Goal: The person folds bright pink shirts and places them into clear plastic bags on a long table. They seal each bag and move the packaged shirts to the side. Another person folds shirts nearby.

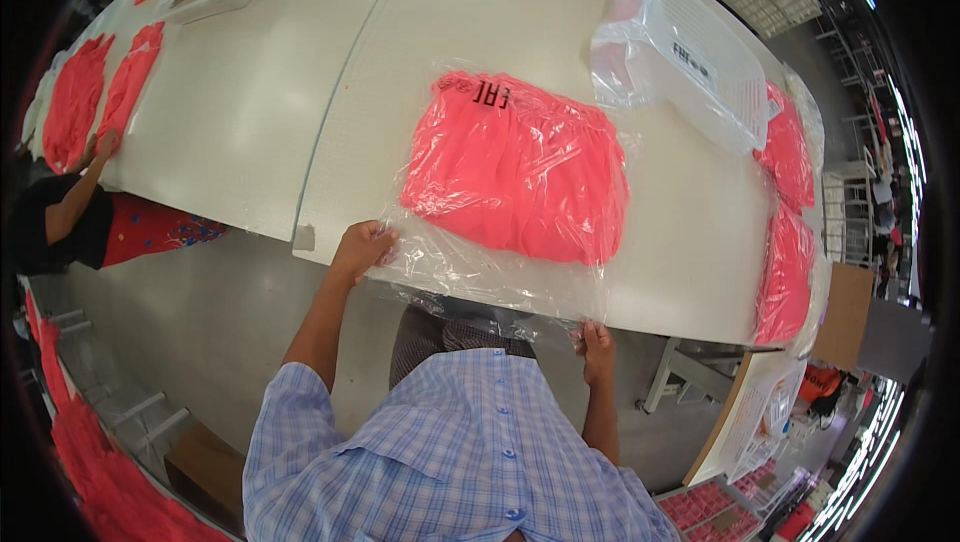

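Note:
A folded coral-pink garment (517, 167) lies inside a clear plastic bag (480, 261) on the white table in front of me. Black print marks the bag's far left part. The near end of the bag, with no cloth in it, hangs past the table's front edge. My left hand (364, 248) grips the bag's left side at that edge. My right hand (596, 351) pinches its near right corner, just off the table. Between both hands the plastic film is spread and wrinkled.
A white plastic basket (720, 84) with clear bags (626, 47) over its side stands at the back right. Bagged pink garments (787, 272) line the right edge. At the left, a co-worker's hand (109, 143) touches folded pink cloth (131, 81). A seam (330, 103) crosses the table (247, 114).

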Motion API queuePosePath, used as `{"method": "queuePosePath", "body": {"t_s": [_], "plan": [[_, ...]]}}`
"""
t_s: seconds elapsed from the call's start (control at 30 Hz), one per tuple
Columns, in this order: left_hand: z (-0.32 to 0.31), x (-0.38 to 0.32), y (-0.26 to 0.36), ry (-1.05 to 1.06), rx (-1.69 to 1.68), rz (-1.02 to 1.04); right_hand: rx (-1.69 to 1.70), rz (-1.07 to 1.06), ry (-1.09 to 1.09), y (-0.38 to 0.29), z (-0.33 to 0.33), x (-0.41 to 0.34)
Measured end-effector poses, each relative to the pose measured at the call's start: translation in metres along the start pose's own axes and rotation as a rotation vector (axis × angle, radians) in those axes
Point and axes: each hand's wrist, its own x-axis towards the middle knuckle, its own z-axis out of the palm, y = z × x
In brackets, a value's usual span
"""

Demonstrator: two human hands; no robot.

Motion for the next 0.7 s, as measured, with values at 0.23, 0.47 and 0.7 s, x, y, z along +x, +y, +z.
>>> {"method": "queuePosePath", "body": {"t_s": [0.23,0.47,0.7], "plan": [[-0.003,-0.013,-0.021,0.035,-0.049,0.038,0.131,0.052,-0.009,-0.026,-0.007,0.033],[0.011,-0.043,-0.034,0.278,0.036,0.002,0.135,-0.134,0.031,0.01,-0.021,0.041],[0.004,-0.059,-0.058,0.333,0.076,0.05,0.104,-0.067,-0.056,0.015,-0.016,0.017]]}}
